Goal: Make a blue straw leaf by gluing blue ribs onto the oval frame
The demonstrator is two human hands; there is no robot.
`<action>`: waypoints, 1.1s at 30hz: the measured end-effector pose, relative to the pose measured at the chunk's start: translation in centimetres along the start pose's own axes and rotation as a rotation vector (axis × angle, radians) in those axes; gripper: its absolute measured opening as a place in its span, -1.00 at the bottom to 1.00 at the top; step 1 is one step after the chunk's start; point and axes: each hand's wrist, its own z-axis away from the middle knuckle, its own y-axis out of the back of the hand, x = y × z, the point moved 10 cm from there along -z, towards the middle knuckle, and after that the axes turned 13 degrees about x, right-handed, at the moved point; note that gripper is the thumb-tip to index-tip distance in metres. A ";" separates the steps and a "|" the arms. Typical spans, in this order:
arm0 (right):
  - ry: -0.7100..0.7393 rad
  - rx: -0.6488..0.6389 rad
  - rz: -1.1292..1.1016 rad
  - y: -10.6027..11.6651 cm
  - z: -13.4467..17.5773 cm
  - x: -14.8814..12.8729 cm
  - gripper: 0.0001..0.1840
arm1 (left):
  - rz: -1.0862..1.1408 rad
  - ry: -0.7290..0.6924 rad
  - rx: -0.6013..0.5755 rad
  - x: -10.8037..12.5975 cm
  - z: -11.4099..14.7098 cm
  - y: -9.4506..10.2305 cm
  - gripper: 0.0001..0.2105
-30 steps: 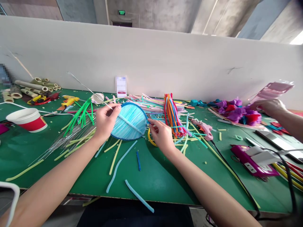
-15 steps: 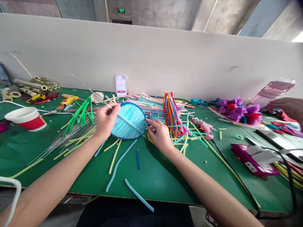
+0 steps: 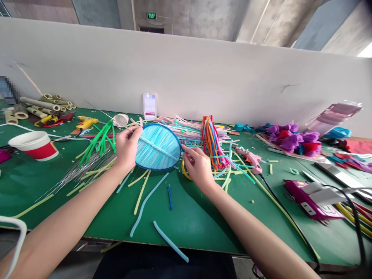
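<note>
A round disc (image 3: 158, 155) wrapped in light-blue fuzzy strands, with a dark-blue rim and a pale raised strip across it, is held upright over the table. My left hand (image 3: 127, 145) pinches its left edge, where a thin metal wire (image 3: 101, 110) sticks out to the upper left. At the right rim is my right hand (image 3: 199, 166), its fingers closed around what look like pliers with a yellow handle (image 3: 185, 170); the fingers hide most of the tool. Thumb and index tip meet close to the rim.
Bundled multicoloured pipe cleaners (image 3: 214, 143) stand behind my right hand. Green stems (image 3: 101, 141) and loose wires lie left. A paper cup (image 3: 34, 145), a yellow glue gun (image 3: 86, 123), a pink glue gun (image 3: 252, 159) and a purple power strip (image 3: 309, 199) with cables surround the work.
The wire at my left hand has tipped lower. The disc's face has turned slightly, and my right fingers have shifted at its rim. Another person's hand at far right has left the view.
</note>
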 end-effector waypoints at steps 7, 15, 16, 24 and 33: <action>-0.050 0.051 -0.061 0.7 -0.1 0.2 -0.68 | 0.013 0.000 0.035 0.2 -0.2 0.2 -0.87; -0.106 0.038 -0.101 0.6 -0.3 0.2 -0.71 | 0.084 -0.015 0.008 0.9 0.1 -0.1 -0.90; -0.117 0.036 -0.105 0.6 -0.3 0.2 -0.71 | 0.082 -0.017 0.006 0.9 0.1 -0.1 -0.89; -0.246 0.042 -0.217 0.2 0.1 0.9 -0.65 | 0.067 -0.034 -0.008 0.8 0.0 -0.3 -0.87; -0.309 0.062 -0.245 0.4 0.2 1.1 -0.71 | 0.108 0.031 0.014 0.3 0.0 0.0 -0.86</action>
